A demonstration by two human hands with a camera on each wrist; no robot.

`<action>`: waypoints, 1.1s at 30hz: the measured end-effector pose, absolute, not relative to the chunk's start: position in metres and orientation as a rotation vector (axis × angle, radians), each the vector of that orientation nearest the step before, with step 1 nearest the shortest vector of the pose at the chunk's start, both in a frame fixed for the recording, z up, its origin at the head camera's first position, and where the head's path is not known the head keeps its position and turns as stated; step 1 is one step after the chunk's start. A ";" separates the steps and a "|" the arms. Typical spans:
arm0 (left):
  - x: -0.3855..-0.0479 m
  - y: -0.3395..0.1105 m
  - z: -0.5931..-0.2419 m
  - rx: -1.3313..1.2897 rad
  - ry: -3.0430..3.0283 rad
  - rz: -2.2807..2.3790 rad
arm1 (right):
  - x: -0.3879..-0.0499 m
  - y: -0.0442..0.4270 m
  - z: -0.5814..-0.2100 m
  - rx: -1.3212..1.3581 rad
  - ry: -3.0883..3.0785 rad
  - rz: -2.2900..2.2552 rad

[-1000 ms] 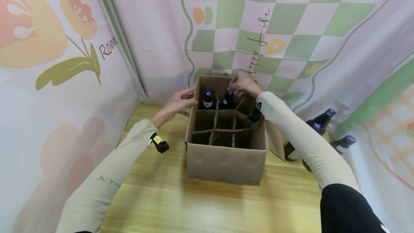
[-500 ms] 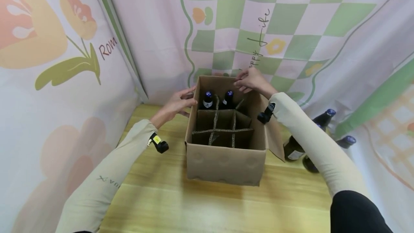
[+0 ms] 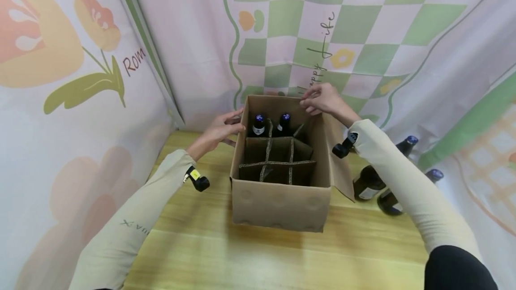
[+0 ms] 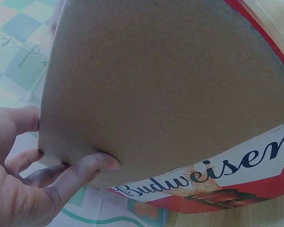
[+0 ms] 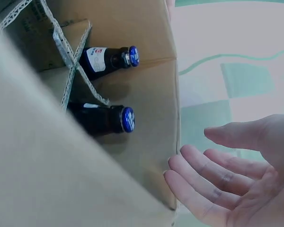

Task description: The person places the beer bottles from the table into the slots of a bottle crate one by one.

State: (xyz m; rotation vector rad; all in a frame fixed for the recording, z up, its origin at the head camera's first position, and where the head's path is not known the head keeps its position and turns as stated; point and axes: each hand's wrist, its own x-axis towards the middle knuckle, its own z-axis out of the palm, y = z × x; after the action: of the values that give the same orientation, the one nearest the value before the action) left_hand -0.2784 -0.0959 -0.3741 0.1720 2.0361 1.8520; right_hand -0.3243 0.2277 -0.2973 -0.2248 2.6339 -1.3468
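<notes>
An open cardboard box [image 3: 281, 205] with a cardboard divider [image 3: 278, 163] stands on the table. Two dark, blue-capped bottles, one at the left [image 3: 259, 126] and one beside it [image 3: 284, 124], stand upright in its rear compartments. My left hand [image 3: 215, 134] touches the box's left side near the back corner; in the left wrist view its fingers [image 4: 87, 168] press the cardboard. At the back right corner is my right hand [image 3: 324, 100], holding nothing. The right wrist view shows this hand [image 5: 236, 177] with spread fingers close to the box rim; contact is unclear.
Several dark bottles [image 3: 367, 183] stand right of the box, partly hidden by my right sleeve. A flap [image 3: 341, 164] hangs out on the box's right side. A patterned curtain [image 3: 193, 48] rises behind the wooden table [image 3: 193, 245].
My right hand has moved right, away from above the second bottle to the box's back right corner, and its fingers have left the bottle's cap. My left hand stays at the box's side.
</notes>
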 end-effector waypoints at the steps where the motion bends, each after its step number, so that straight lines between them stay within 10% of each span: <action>1: -0.278 -0.096 -0.374 0.172 2.034 1.853 | -0.323 0.230 -0.297 -0.221 2.640 -1.343; 33: -0.278 -0.097 -0.374 0.193 2.030 1.854 | -0.286 0.312 -0.325 -0.285 2.892 -1.172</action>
State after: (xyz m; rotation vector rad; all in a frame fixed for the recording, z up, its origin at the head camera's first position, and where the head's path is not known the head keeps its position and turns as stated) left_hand -0.2778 -0.0970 -0.3744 0.1929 2.0301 1.8538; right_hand -0.2863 0.3116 -0.3247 -0.2846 2.8920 -1.1715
